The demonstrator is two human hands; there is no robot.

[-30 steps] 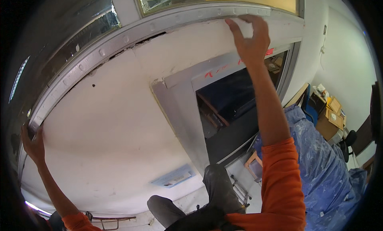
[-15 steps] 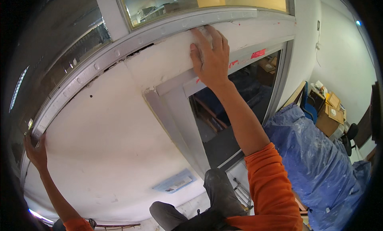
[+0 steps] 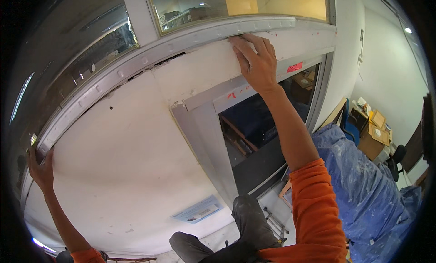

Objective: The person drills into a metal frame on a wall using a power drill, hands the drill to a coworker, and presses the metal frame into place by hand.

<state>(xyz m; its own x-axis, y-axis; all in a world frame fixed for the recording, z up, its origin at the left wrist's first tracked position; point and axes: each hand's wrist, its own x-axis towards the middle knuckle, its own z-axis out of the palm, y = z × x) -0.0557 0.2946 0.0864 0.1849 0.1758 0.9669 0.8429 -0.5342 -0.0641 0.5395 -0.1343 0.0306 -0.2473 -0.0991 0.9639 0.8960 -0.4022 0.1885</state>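
Note:
A long silver metal channel (image 3: 120, 74) with a row of small round bumps runs beneath the window frame, along the top of a white wall panel (image 3: 127, 149). At its far left end my left hand (image 3: 42, 172) grips it, thumb on one side and fingers on the other, partly in shadow. My right hand (image 3: 259, 63) reaches up near the channel's right part. Its fingertips press at the lower edge, with the thumb apart and not wrapped around the metal. The tips are partly hidden there. Between channel and panel a dark, ragged gap (image 3: 170, 59) shows left of this hand.
Glass panes (image 3: 195, 11) stand above the channel. Below right is a grey-framed window opening (image 3: 268, 122) with red tape (image 3: 294, 67). A blue plastic sheet (image 3: 359, 181) covers a pile at the right, with cardboard boxes (image 3: 372, 140) behind. A paper label (image 3: 198, 210) is on the panel.
My right hand has slid a little to the right along the channel's lower edge. My left hand keeps its grip at the left end. The whole view has shifted slightly.

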